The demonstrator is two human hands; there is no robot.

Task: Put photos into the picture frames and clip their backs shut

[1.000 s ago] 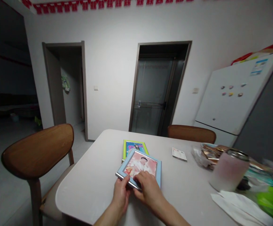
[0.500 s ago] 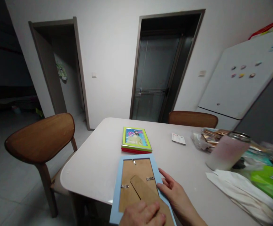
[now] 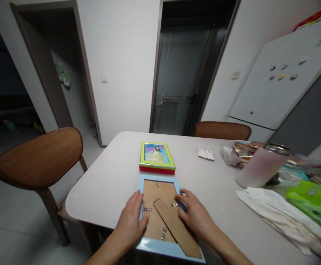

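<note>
A light blue picture frame (image 3: 162, 192) lies face down at the near edge of the table, its brown backing board showing. Small metal clips sit around the board, and a brown stand leg (image 3: 177, 230) lies slantwise across it. My left hand (image 3: 131, 217) grips the left side of the frame, thumb over the board. On the opposite side my right hand (image 3: 195, 213) holds the edge, fingers curled over it. Just beyond, a lime green picture frame (image 3: 156, 154) with a picture of a figure in a dress rests on red frames (image 3: 157, 170).
A small white card (image 3: 206, 154) lies to the right. Farther right are a pink and white tumbler (image 3: 262, 167), white cloth (image 3: 273, 213), a green packet (image 3: 312, 202) and plastic bags. Wooden chairs stand at the left (image 3: 38, 158) and far side (image 3: 222, 130).
My left hand has moved from the lower part of the backing board to the frame's left side. The lower clip is now uncovered. My right hand stays at the right edge.
</note>
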